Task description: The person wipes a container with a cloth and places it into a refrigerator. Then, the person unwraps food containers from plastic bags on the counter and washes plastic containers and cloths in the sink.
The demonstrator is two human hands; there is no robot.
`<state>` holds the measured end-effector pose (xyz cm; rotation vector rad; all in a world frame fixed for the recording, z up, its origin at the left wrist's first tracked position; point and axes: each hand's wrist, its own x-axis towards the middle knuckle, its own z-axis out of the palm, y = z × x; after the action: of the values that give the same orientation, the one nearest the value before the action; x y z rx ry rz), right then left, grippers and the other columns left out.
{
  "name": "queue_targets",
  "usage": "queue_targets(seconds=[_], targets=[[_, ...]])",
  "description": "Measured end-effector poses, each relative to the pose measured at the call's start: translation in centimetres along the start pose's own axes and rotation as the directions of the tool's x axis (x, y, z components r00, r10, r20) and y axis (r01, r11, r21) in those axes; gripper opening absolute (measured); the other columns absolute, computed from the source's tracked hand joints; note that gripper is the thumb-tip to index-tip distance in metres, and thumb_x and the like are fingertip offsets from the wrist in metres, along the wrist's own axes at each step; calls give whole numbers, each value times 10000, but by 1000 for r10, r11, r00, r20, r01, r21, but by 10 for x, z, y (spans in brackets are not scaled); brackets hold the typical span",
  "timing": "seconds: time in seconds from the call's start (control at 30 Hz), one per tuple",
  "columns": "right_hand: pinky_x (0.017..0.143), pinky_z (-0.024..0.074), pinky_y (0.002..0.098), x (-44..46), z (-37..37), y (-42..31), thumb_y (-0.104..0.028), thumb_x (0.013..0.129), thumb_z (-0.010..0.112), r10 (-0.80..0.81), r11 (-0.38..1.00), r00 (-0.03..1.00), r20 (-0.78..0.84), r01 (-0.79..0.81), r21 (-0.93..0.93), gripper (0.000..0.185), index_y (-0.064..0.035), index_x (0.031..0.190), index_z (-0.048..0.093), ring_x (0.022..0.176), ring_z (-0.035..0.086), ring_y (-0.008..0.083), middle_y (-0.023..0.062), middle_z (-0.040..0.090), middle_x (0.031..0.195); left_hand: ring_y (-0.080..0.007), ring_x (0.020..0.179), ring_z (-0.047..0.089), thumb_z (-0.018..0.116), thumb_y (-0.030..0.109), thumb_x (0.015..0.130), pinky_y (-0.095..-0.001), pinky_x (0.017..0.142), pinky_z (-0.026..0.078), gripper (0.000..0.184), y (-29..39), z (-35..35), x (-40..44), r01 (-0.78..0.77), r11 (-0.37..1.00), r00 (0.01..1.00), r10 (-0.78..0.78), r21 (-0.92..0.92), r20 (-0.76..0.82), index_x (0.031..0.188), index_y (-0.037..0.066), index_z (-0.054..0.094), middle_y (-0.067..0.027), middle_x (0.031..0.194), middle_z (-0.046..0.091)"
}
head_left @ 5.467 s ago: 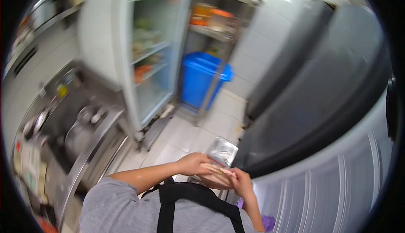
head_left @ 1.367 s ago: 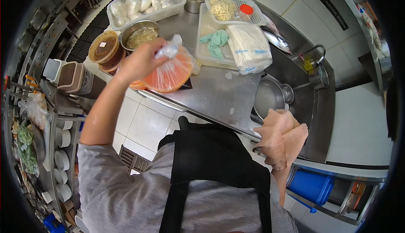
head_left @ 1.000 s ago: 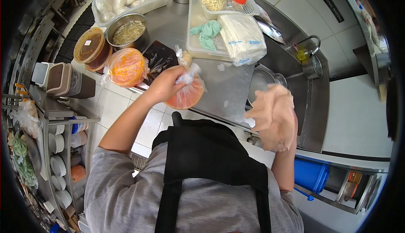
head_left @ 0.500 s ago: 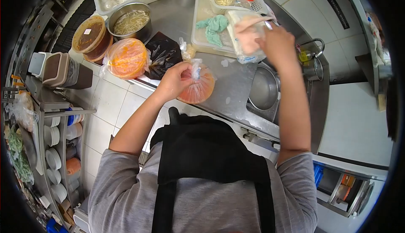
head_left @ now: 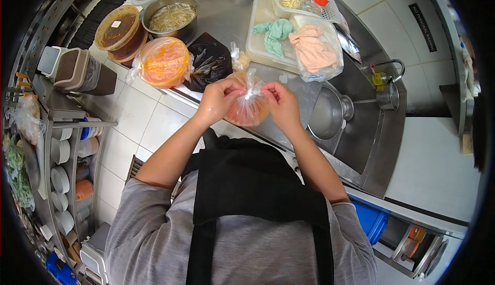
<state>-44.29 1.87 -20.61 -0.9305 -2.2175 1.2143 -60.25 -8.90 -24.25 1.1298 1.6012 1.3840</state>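
A clear plastic bag (head_left: pixel 246 114) with orange-red contents sits at the counter's front edge, its top gathered into a bunched neck. My left hand (head_left: pixel 219 100) pinches the neck from the left. From the right, my right hand (head_left: pixel 282 103) has thumb and fingertips closed on the same gathered plastic. Just behind the bag lie a small knotted bag (head_left: pixel 239 60) with pale contents and a black plastic bag (head_left: pixel 209 60). Left of these is a round orange tub wrapped in plastic (head_left: pixel 163 60).
A brown-filled tub (head_left: pixel 119 29) and a metal pot (head_left: pixel 170 15) stand at the back left. Behind my right hand are a green cloth (head_left: pixel 273 35), a pink cloth (head_left: pixel 314 49) on a plastic package, and a noodle basket (head_left: pixel 330 12). The sink (head_left: pixel 361 140) lies to the right.
My right hand has come from the pink cloth at the upper right down to the bag's neck. My left hand has stayed on the bag. The view has shifted slightly.
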Motion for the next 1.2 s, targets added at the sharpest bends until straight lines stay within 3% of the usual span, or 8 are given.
queue_targets(seconds=[0.17, 0.23, 0.3, 0.37, 0.67, 0.9, 1.03, 1.2], targets=[[678, 473, 349, -2, 0, 1, -31, 833, 578, -189, 961, 982, -11, 183, -207, 82, -13, 907, 548, 785, 600, 305, 139, 598, 915, -168, 808, 603, 709, 114, 765, -263, 739, 474, 292, 10, 5, 0, -57, 998, 998, 57, -24, -4, 1015, 0, 608, -119, 891, 635], [699, 470, 368, 0, 10, 5, -32, 826, 583, -278, 931, 960, -44, 258, -259, 141, -17, 952, 522, 827, 593, 324, 152, 588, 935, -191, 814, 594, 709, 136, 763, -283, 750, 469, 335, 14, 10, -1, -188, 965, 982, 189, 182, 14, 1051, 10, 593, -125, 898, 629], [720, 467, 386, 3, 12, 1, -33, 819, 589, -366, 891, 927, -77, 326, -317, 201, -22, 997, 496, 869, 586, 343, 166, 578, 955, -213, 801, 594, 716, 143, 755, -307, 738, 470, 321, 14, 13, -1, -91, 976, 996, 93, 199, -1, 1023, 13, 596, -123, 891, 625], [759, 461, 403, 3, 8, -10, -49, 800, 620, 40, 977, 990, 133, -11, -215, 335, -30, 1086, 446, 919, 572, 361, 179, 578, 937, -235, 792, 600, 719, 135, 743, -317, 722, 474, 292, 8, 17, -2, -112, 967, 994, 111, 229, 18, 978, 15, 593, -114, 893, 625], [731, 462, 379, -3, -4, 3, -71, 767, 634, -121, 958, 974, 190, 165, -235, 124, -29, 879, 606, 834, 572, 344, 157, 581, 893, -279, 714, 587, 718, 102, 686, -346, 640, 469, 267, -2, 22, -6, -309, 871, 937, 348, 382, -35, 906, 46, 578, -109, 804, 596], [742, 463, 369, -21, -8, 10, -82, 794, 618, -183, 936, 971, 155, 220, -274, 172, -65, 965, 619, 857, 559, 321, 139, 535, 959, -294, 758, 589, 714, 127, 669, -374, 681, 468, 291, -4, 18, -9, -382, 796, 913, 405, 469, 56, 911, 40, 576, -122, 832, 591], [733, 477, 343, -44, -31, 24, -102, 837, 604, -108, 962, 989, 103, 130, -239, 233, -89, 1069, 597, 832, 573, 282, 127, 491, 1070, -300, 789, 589, 713, 134, 686, -372, 706, 465, 292, 6, 12, -9, -272, 881, 962, 247, 386, 113, 935, 35, 597, -122, 858, 595], [654, 488, 292, -72, -48, 30, -158, 838, 636, 117, 986, 992, 49, -111, -124, 273, -60, 1085, 574, 709, 581, 206, 112, 560, 955, -298, 864, 599, 703, 150, 715, -374, 764, 473, 261, 2, 16, -5, -342, 820, 940, 310, 459, 145, 939, 48, 617, -101, 900, 622]])
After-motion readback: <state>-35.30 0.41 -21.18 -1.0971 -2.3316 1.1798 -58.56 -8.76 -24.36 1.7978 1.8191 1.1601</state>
